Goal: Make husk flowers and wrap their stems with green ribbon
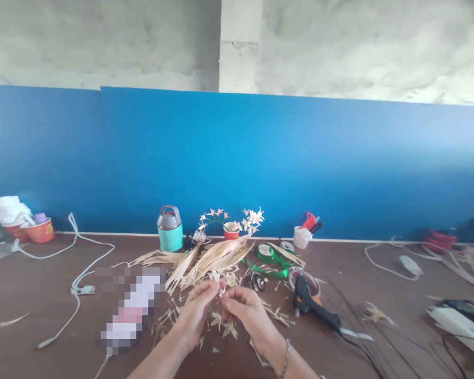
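My left hand (195,310) and my right hand (247,310) meet over the brown table (43,316), fingers pinched together on a small pale straw flower piece (218,279) between them. My right wrist wears a bracelet. Under the hands lie scattered straw scraps (225,329). Just behind them is a heap of dried straw leaves (209,258). Finished straw flowers (231,218) stand in a red cup at the back.
A black glue gun (312,308) lies right of my hands, near green ribbon (270,258) and scissors (256,281). A teal flask (169,229), white cup of pens (303,234), white cables (79,263), red bowls (37,230) and a blue wall panel (237,163) surround the table.
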A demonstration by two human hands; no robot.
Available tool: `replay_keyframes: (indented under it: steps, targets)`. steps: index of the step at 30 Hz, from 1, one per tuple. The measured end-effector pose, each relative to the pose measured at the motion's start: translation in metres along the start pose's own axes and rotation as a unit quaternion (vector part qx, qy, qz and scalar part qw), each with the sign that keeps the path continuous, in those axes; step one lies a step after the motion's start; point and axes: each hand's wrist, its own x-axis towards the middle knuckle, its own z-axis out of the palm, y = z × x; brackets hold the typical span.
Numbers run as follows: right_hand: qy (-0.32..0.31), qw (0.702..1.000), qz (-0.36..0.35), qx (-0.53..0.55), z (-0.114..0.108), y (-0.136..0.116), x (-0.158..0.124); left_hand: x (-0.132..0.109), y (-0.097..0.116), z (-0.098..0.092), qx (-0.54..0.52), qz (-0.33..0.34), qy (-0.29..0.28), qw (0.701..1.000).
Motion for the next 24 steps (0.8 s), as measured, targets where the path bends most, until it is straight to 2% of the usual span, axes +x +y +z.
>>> replay_keyframes:
  steps: [11, 24]
  targets:
    - [0.004, 1.0, -0.004, 0.005, -0.0011, 0.0037, 0.0018, -0.0003, -0.0014, -0.0016, 0.017, 0.008, -0.013, 1.0]
    - [0.009, 1.0, -0.006, -0.014, 0.0004, 0.0003, 0.0009, -0.005, 0.0033, 0.005, 0.026, 0.013, 0.009, 1.0]
